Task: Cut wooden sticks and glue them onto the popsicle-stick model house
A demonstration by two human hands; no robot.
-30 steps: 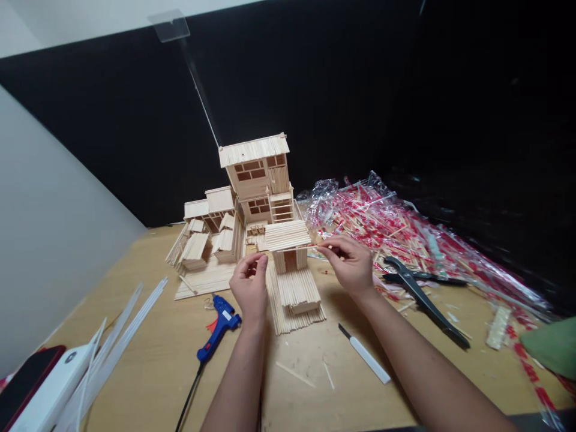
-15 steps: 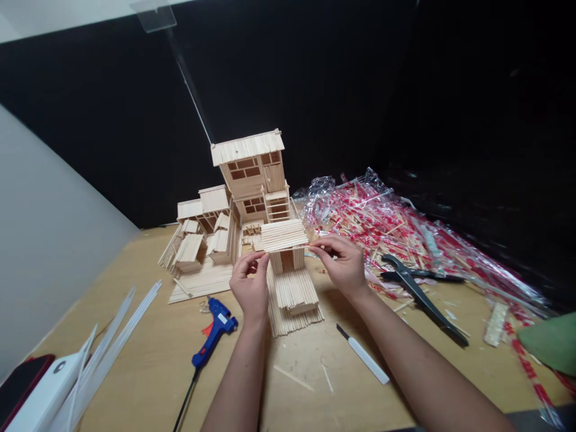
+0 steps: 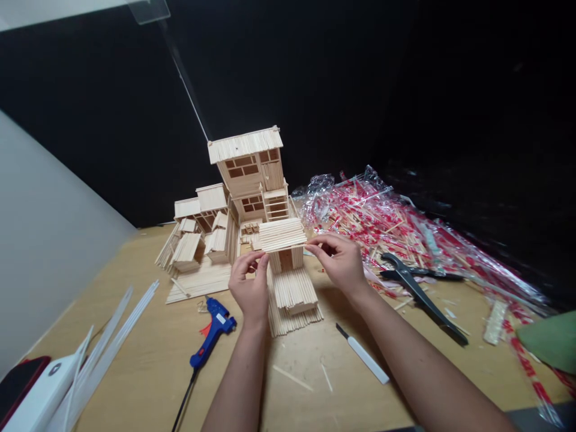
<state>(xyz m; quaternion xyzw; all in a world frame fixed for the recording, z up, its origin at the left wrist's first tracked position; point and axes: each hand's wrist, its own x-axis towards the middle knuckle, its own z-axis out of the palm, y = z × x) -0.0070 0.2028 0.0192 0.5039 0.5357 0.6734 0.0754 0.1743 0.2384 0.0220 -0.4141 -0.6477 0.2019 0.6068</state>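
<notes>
A small hut of thin wooden sticks [image 3: 288, 282] stands on the wooden table [image 3: 148, 360], in front of a taller stick-built house [image 3: 247, 174]. My left hand [image 3: 249, 287] and my right hand [image 3: 339, 262] pinch the two ends of one thin wooden stick [image 3: 284, 249]. They hold it level against the front edge of the hut's flat roof [image 3: 282, 234]. Both forearms reach in from the bottom of the view.
A blue glue gun [image 3: 211, 330] lies left of the hut, a white-handled craft knife [image 3: 363, 354] to its right. Black cutters [image 3: 420, 294] lie beside a heap of red-and-clear wrappers and sticks [image 3: 396, 228]. Clear glue sticks [image 3: 105, 348] and a white box [image 3: 38, 399] lie bottom left.
My hands have drawn the stick closer to the hut's roof edge, the left thumb and finger closing on its end. The view has shifted slightly to the right.
</notes>
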